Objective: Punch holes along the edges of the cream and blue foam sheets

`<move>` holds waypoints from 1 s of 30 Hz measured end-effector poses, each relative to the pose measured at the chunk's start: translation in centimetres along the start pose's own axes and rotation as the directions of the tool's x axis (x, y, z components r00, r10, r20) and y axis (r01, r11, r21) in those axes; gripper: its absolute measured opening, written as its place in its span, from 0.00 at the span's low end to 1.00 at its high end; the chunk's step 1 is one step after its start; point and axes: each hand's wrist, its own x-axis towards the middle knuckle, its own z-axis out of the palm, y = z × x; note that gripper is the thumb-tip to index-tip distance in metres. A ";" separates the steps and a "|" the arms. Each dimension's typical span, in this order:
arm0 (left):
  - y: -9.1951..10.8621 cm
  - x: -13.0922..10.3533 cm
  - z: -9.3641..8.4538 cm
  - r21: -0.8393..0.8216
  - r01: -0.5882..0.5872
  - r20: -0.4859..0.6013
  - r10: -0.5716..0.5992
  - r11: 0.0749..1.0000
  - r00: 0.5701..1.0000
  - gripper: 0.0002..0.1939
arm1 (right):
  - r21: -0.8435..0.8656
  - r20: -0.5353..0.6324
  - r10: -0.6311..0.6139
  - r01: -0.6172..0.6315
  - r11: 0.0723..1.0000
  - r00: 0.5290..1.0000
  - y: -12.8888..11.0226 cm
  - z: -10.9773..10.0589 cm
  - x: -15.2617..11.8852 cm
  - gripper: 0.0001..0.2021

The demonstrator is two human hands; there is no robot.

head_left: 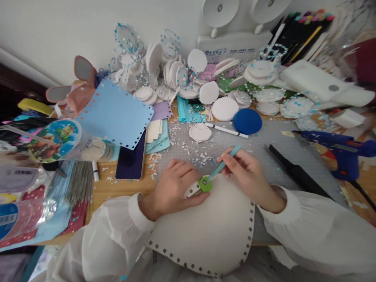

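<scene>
Head view: the left hand (178, 186) has its grip closed on a small green punch (205, 185) at the far edge of a white sheet (202, 231) with punched holes, near the centre. On the right, the right hand (248, 174) pinches a teal strip (225, 161), one end at the punch. Farther off on the tabletop (108, 190) lie a white pen (226, 130) and a blue disc (247, 121).

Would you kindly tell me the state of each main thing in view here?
White sheet: flower holes along lower and right edges
Green punch: at sheet's upper edge, in left grip
Teal tool: in right grip, tip at punch
Blue sheet: punched along edges
Phone: screen dark, partly covered
Cutting mat: strewn with paper bits
Glue gun: lying on its side
</scene>
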 end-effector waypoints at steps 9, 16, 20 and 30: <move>-0.1 0.1 -0.1 0.005 -0.044 -0.001 0.044 0.999 0.999 0.12 | -0.104 0.043 -0.125 0.129 0.986 0.991 -0.4 0.3 -0.6 0.10; 0.0 0.2 -0.2 0.005 -0.054 -0.006 0.054 0.999 0.999 0.12 | -0.056 -0.015 -0.045 0.045 0.997 0.999 0.0 0.3 -0.2 0.11; 0.0 0.1 -0.1 -0.013 -0.043 -0.004 0.043 0.999 0.999 0.11 | -0.063 -0.047 -0.036 0.033 0.997 0.998 -0.2 0.1 -0.1 0.12; 0.0 0.1 -0.1 -0.005 -0.053 0.000 0.053 0.999 0.999 0.12 | -0.117 0.054 -0.141 0.147 0.982 0.988 -0.4 0.3 -0.7 0.11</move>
